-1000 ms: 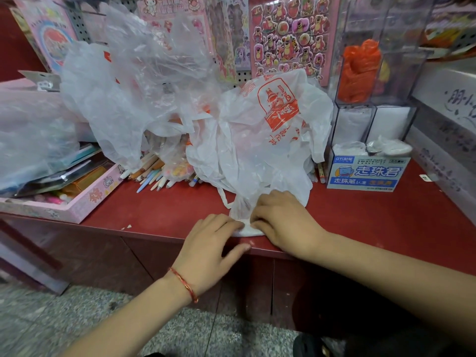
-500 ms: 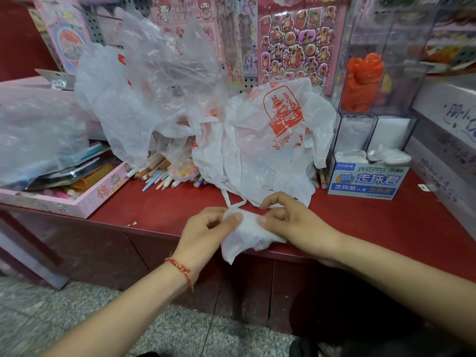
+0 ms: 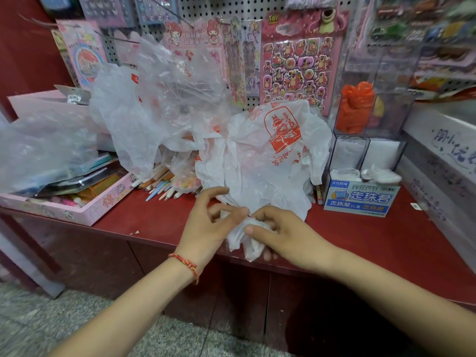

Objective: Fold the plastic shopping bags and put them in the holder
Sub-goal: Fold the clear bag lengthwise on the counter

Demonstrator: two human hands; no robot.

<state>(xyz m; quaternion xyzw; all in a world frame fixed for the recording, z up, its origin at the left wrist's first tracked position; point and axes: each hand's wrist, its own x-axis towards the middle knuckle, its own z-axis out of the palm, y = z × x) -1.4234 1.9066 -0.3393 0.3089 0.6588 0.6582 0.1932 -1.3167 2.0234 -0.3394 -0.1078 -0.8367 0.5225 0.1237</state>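
both hands meet at the front edge of the red surface [image 3: 360, 243], working on a small white bag [image 3: 243, 242] that is scrunched into a tight bundle. the right hand [image 3: 286, 237] grips the bundle, with its thumb pressed on top and its fingers curled beneath. the left hand [image 3: 212, 226], with a red string bracelet [image 3: 186, 262] on its wrist, pinches the bundle's upper left corner between thumb and curled fingers. just behind the hands a larger white bag with red print [image 3: 273, 155] lies crumpled and open, and behind that on the left is a heap of clear bags [image 3: 159, 104]. the clear holder [image 3: 386, 81] stands at the back right, with orange bags [image 3: 356, 110] in 1 upper compartment and white ones [image 3: 346, 154] lower down. in front of it sits a blue and white box [image 3: 360, 199]. loose pencils [image 3: 159, 188] lie under the clear bags, beside a pink tray [image 3: 64, 212].
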